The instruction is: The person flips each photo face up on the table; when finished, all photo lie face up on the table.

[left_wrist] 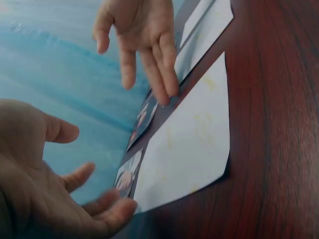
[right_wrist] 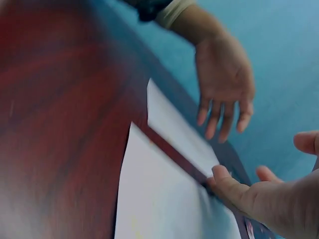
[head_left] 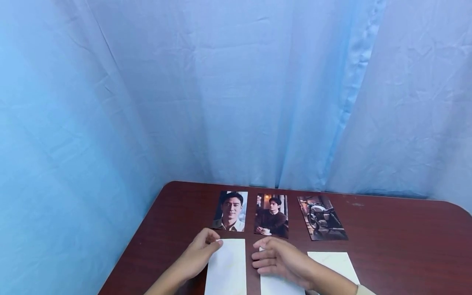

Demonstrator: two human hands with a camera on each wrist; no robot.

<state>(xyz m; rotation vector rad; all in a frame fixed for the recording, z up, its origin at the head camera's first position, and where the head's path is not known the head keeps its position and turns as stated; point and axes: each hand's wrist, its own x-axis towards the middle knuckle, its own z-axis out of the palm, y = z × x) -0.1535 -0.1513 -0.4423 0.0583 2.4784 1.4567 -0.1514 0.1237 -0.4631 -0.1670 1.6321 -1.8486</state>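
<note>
Three white cards lie in a row along the near side of the table. My left hand (head_left: 199,252) is at the upper left corner of the left white card (head_left: 228,270), its thumb overlapping the corner in the head view. The left wrist view shows its fingers loosely spread with nothing gripped. Over the middle white card (head_left: 276,285) hovers my right hand (head_left: 284,260), palm turned to the left and fingers relaxed; it hides much of that card. The right white card (head_left: 333,261) is partly covered by my right forearm.
Beyond the white cards lie three photo prints: a portrait of a person (head_left: 231,213), a person seated with a cup (head_left: 271,217), and a motorcycle (head_left: 322,219), which is tilted. The dark red wooden table (head_left: 398,237) ends at a pale blue curtain (head_left: 236,102).
</note>
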